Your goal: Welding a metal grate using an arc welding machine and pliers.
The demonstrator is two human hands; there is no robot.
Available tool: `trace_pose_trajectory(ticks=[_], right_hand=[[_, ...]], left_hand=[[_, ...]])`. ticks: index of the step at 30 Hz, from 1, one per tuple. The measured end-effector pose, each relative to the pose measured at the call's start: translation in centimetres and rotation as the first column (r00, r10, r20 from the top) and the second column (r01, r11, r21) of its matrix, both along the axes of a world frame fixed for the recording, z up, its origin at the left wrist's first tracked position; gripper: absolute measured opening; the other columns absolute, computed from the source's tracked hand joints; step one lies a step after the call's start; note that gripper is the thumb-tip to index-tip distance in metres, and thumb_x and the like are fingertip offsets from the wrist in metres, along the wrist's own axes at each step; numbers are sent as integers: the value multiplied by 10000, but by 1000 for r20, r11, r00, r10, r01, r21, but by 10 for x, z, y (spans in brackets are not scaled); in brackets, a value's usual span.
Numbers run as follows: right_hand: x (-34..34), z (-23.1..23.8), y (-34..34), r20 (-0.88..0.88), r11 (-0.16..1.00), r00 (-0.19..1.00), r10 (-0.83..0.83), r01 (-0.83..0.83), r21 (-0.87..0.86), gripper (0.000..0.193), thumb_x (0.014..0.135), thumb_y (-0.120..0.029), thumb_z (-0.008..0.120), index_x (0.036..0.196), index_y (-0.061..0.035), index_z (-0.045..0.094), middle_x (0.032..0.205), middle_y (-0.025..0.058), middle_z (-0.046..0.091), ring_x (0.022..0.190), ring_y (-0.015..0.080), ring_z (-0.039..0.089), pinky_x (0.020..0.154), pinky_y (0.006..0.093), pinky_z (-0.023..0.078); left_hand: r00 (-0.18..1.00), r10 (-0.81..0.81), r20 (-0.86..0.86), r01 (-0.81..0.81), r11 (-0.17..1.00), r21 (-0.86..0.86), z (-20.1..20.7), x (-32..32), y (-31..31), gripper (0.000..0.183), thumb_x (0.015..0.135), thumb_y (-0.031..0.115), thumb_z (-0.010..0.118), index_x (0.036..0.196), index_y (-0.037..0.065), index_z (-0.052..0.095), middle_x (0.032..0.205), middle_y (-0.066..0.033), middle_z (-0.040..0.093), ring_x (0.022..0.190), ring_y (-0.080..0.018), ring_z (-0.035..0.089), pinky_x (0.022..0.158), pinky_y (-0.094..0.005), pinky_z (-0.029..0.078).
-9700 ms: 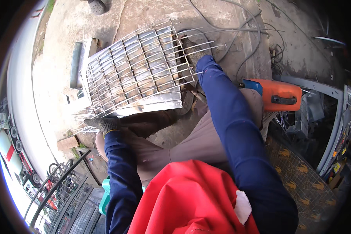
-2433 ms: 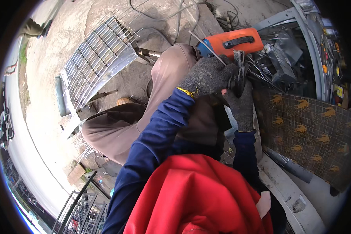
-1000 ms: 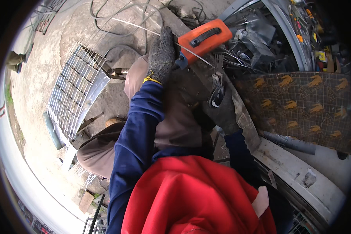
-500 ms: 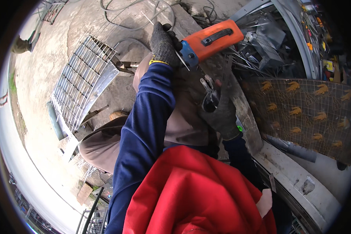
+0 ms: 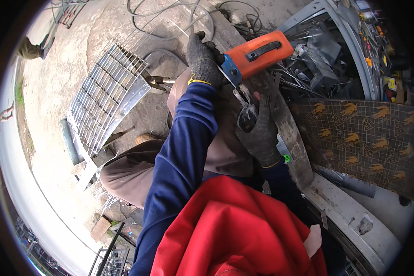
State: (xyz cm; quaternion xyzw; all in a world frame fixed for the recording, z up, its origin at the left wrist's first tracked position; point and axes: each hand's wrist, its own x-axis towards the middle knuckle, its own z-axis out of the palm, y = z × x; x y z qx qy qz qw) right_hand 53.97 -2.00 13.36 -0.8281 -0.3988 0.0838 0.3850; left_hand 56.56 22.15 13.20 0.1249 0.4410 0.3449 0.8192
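Note:
My left hand (image 5: 203, 59), in a dark grey knitted glove with a yellow cuff edge, is closed around a thin pale welding rod (image 5: 179, 28). The rod sticks out on both sides of the fist, its lower end close to the metal jaws (image 5: 242, 95) of a dark-handled tool that looks like a welding electrode holder (image 5: 247, 120). My right hand (image 5: 264, 138), also gloved, is wrapped around that holder; whether jaws and rod touch I cannot tell. Just right of my left hand stands an orange and blue machine (image 5: 257, 54) with a black top handle.
A metal grid panel (image 5: 108, 94) leans at the left. Grey cables (image 5: 170, 14) loop over the concrete floor at the top. A metal-framed bin (image 5: 324, 55) holds scrap at the upper right, above a brown printed board (image 5: 354, 133). Red cloth (image 5: 225, 225) covers the bottom middle. A person's leg (image 5: 30, 48) shows far left.
My left hand has brought the rod's lower end nearer the holder's jaws. The whole view has shifted a little, so the surroundings sit further right and lower.

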Motion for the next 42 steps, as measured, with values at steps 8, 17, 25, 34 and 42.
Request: trace_pose_trajectory(ticks=[8, 17, 25, 34, 42], right_hand=[[0, 0, 3, 9, 999, 999, 47, -47, 7, 961, 691, -126, 804, 1531, -74, 339, 1419, 202, 531, 1285, 394, 544, 1052, 459, 463], [3, 3, 9, 4, 998, 999, 53, -53, -31, 978, 712, -139, 790, 1547, -36, 290, 1472, 230, 476, 1355, 406, 480, 1108, 462, 412], [6, 2, 13, 4, 996, 997, 73, -72, -52, 1035, 711, -163, 813, 1567, -40, 244, 1491, 225, 460, 1366, 399, 470, 1110, 457, 410], [5, 4, 14, 40, 997, 998, 51, -48, -65, 1037, 712, -149, 818, 1568, -44, 241, 1462, 231, 479, 1338, 397, 498, 1093, 459, 424], [4, 1, 15, 9, 998, 998, 58, -58, -28, 1039, 711, -146, 823, 1568, -44, 245, 1475, 228, 467, 1341, 396, 494, 1092, 460, 426]], left_hand=[[999, -31, 18, 29, 995, 94, -4, -3, -4, 337, 960, 280, 553, 1229, 85, 609, 576, -10, 458, 430, -146, 375, 405, -309, 293], [996, -45, -78, 48, 998, 31, -23, 7, 9, 324, 965, 272, 564, 1222, 81, 616, 590, -36, 517, 411, -172, 400, 391, -336, 304], [988, -46, -145, 41, 998, -39, -36, 8, 15, 299, 952, 256, 587, 1159, 48, 641, 625, -89, 563, 438, -230, 481, 404, -387, 363], [977, -96, -190, 132, 974, 187, -22, 1, 3, 356, 959, 235, 573, 1231, 14, 630, 713, -143, 644, 484, -283, 563, 439, -421, 442], [921, -104, -375, 243, 906, 345, -45, 3, 10, 345, 972, 219, 552, 1219, -5, 640, 757, -165, 674, 508, -293, 597, 452, -411, 467]])
